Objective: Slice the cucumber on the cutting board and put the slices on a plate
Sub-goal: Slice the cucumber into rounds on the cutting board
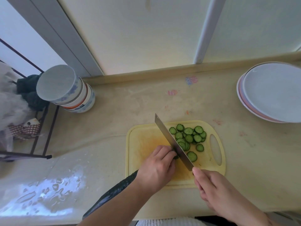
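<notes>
Cucumber (114, 191) under left hand (156, 168), knife (172, 142) in right hand (216, 191).

Left hand (157, 167) grips cucumber (112, 193) on cutting board (143, 137); right hand (216, 191) holds knife (172, 142) beside slices (189, 137).

Long dark-green cucumber (112, 193) lying diagonally from lower left onto pale yellow cutting board (146, 137) at lower centre. Round green slices (189, 138) heaped on board's right. White plates (270, 92) stacked upper right.
</notes>
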The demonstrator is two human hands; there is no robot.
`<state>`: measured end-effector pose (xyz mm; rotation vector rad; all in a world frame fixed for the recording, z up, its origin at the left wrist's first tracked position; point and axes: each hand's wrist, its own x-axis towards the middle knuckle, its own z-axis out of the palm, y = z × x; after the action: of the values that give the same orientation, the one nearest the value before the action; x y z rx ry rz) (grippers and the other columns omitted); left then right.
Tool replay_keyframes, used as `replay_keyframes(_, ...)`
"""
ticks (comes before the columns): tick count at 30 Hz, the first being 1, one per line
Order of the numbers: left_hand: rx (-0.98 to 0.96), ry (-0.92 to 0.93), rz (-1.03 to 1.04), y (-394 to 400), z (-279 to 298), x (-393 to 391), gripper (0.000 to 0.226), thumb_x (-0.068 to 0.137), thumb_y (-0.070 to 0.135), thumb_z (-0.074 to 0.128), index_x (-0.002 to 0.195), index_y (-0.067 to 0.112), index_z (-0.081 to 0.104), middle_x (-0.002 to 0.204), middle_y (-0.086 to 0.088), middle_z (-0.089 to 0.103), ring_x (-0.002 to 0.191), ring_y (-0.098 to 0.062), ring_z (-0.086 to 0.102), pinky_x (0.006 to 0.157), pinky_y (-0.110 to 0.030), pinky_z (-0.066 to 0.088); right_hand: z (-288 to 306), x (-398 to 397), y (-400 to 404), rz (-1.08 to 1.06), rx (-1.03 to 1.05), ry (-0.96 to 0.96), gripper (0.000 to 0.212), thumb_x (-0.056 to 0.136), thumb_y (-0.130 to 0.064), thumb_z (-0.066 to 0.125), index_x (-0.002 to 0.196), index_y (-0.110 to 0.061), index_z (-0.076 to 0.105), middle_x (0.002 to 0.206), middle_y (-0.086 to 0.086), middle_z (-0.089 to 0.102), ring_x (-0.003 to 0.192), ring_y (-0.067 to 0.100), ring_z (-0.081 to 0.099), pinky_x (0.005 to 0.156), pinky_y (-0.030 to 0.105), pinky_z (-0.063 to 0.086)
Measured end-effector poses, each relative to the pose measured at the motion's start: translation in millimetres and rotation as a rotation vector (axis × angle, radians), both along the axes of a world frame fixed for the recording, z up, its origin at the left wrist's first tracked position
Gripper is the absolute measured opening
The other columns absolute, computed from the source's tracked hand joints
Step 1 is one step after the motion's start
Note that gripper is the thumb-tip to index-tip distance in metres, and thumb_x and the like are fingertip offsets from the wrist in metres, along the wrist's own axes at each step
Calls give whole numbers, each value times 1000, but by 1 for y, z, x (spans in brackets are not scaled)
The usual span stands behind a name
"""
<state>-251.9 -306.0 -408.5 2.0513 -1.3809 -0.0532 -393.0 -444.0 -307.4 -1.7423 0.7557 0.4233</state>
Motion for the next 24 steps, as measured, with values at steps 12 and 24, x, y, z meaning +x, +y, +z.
replay_keyframes(12,-8,-1,0,0,0,0,14,93,5,63,104,4,70,107,-5,65,98,-24,62,86,-33,54,8,-2,1,6,46,3,50,94,-56,30,71,-12,37,53,-4,25,42,8,21,38,13,20)
replay_keyframes(24,-4,15,-7,0,2,1,12,94,6,62,102,4,71,107,-6,66,100,-24,63,87,-31,54,-23,12,3,20,-33,19,55,89,-64,26,68,-15,39,43,-8,32,36,4,29,41,13,25)
